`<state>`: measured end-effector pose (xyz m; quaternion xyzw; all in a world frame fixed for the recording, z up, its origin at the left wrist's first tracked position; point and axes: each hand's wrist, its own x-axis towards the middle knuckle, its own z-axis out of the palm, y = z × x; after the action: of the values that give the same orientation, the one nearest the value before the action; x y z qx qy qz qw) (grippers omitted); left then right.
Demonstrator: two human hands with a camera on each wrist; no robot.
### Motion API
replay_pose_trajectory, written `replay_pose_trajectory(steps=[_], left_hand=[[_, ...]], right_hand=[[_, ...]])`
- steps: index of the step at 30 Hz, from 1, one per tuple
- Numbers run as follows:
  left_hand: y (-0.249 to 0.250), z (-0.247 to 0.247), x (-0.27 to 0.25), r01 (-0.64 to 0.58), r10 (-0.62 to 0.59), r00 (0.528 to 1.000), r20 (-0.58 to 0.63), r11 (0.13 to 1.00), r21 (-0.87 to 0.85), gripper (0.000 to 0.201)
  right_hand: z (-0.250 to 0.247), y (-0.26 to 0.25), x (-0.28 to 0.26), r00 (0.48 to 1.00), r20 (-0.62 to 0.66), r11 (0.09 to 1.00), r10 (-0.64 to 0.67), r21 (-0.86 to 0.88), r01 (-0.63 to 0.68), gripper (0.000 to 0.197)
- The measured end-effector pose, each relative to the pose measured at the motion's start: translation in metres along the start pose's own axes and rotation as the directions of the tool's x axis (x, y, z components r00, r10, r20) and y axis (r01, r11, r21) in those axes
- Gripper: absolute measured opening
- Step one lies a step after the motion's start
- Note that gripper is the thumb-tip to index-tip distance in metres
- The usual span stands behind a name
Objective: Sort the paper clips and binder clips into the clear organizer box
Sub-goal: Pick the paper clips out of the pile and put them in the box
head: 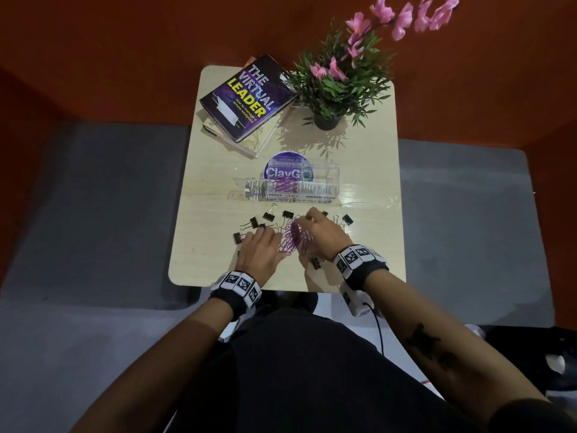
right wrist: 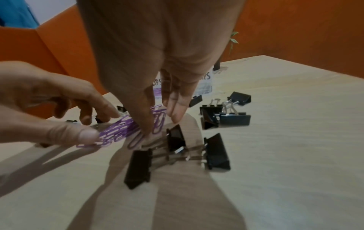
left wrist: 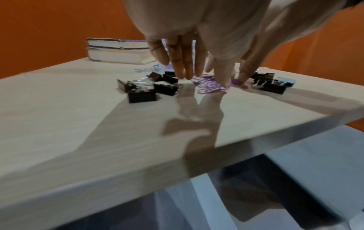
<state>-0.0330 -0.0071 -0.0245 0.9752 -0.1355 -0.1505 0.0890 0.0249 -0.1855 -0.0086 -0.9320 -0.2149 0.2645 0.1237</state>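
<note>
A heap of purple paper clips (head: 293, 240) (left wrist: 208, 86) (right wrist: 116, 132) lies near the table's front edge. My left hand (head: 265, 245) (left wrist: 204, 77) (right wrist: 98, 124) pinches the heap's left side between thumb and fingers. My right hand (head: 315, 226) (right wrist: 160, 124) pinches its right side, and a few clips stand up between that thumb and the fingers. Several black binder clips (head: 268, 216) (left wrist: 142, 95) (right wrist: 216, 151) are scattered on both sides of the heap. The clear organizer box (head: 324, 182) stands just beyond, with some purple clips in its left compartment.
Two stacked books (head: 246, 98) lie at the back left and a potted plant with pink flowers (head: 327, 120) stands at the back right. A round purple sticker (head: 287, 164) shows behind the box. The table's front edge (head: 281, 289) is close to my wrists.
</note>
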Motion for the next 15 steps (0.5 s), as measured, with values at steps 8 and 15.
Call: replay_pose_trajectory(steps=[8, 15], left_hand=[[0.026, 0.003, 0.012, 0.22, -0.211, 0.975, 0.074, 0.965, -0.143, 0.043], [0.019, -0.008, 0.021, 0.14, -0.134, 0.985, 0.106, 0.989, -0.05, 0.015]], right_hand=[[0.004, -0.002, 0.006, 0.999, -0.018, 0.999, -0.034, -0.018, 0.034, 0.053], [0.005, -0.008, 0.013, 0.999, -0.044, 1.0, -0.007, -0.019, 0.006, 0.03]])
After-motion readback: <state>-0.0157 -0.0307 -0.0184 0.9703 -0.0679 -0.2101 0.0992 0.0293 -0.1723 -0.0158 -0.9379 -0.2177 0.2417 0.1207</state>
